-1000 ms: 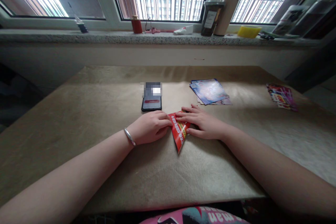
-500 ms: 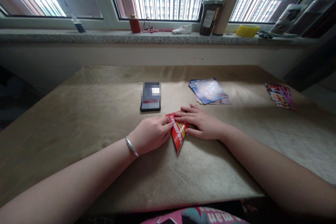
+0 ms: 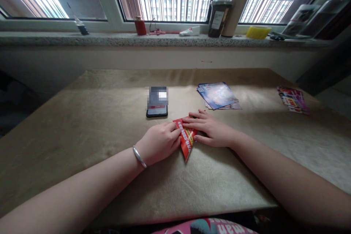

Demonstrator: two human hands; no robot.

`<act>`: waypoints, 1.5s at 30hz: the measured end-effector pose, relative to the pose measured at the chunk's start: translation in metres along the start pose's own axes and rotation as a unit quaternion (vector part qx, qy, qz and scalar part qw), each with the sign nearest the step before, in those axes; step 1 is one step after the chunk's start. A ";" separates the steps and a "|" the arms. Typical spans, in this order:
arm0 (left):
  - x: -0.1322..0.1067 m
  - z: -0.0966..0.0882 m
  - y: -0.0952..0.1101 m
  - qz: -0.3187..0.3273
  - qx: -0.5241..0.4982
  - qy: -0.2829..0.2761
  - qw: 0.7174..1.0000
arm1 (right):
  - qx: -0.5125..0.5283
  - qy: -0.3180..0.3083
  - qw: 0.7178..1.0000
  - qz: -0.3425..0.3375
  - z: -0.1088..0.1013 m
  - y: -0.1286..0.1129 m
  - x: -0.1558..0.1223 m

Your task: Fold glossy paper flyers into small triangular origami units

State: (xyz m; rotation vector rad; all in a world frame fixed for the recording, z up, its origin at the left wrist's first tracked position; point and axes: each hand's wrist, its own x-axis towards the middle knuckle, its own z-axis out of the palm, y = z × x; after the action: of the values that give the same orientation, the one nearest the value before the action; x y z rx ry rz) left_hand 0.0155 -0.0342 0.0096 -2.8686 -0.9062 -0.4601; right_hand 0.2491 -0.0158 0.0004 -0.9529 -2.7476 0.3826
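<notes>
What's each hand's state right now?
Left hand: curled at the left edge of the folded red printed paper; grip can't be told.
Right hand: open, across the paper's right side.

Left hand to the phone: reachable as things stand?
Probably yes: the phone lies just beyond the left hand, with nothing visible between them. That hand is at the red folded paper, though, so it would likely have to leave that first.

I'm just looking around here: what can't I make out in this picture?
All in the head view:
- Red paper: partly covered by the fingers of the left hand and right hand.
- Phone: most of its screen is lost in blocky pixels.
- Blue sheets: the top one hides much of those beneath.
- Jar: label print too small.
- Pink cloth: cut off by the bottom edge.
</notes>
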 end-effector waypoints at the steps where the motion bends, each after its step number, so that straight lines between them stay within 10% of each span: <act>1: 0.001 0.001 0.001 -0.004 -0.007 -0.003 1.000 | 0.000 0.004 1.000 -0.001 0.000 0.000 0.000; 45: 0.003 0.006 0.005 -0.030 -0.082 -0.033 0.996 | 0.016 0.079 0.995 -0.051 0.001 -0.001 -0.003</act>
State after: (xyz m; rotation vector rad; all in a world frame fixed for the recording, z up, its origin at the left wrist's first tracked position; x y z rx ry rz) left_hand 0.0218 -0.0354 0.0045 -3.0275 -1.0119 -0.4677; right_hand 0.2508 -0.0183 -0.0003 -0.7957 -2.6255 0.3192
